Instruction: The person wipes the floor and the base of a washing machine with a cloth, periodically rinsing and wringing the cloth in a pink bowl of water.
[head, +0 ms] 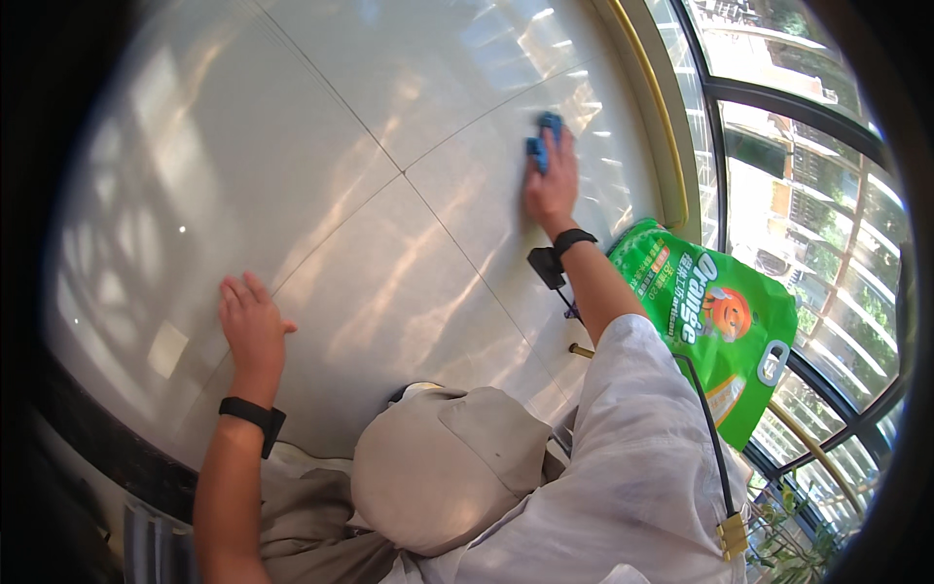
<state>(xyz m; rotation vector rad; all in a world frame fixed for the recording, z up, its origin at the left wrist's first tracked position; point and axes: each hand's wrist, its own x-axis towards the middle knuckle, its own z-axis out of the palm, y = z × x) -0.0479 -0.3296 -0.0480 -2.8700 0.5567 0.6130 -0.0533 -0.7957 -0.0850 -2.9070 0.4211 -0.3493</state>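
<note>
Glossy pale floor tiles [365,241] with thin dark joints lie before me, streaked with reflected sunlight. My right hand [552,182] reaches forward and presses a blue cloth or sponge [546,139] onto the tile; its exact kind is not clear. My left hand [252,321] is over the floor at the lower left, fingers spread, with nothing in it; whether its palm touches the tile cannot be told. Each wrist wears a black band. My bent knee [445,467] in beige trousers is between the arms.
A large green plastic bag with a cut-out handle [700,321] stands right of my right forearm, by the windows [795,197]. A yellow rail [660,102] runs along the window base. A leafy plant [792,529] is at lower right; a dark edge strip [117,431] at lower left.
</note>
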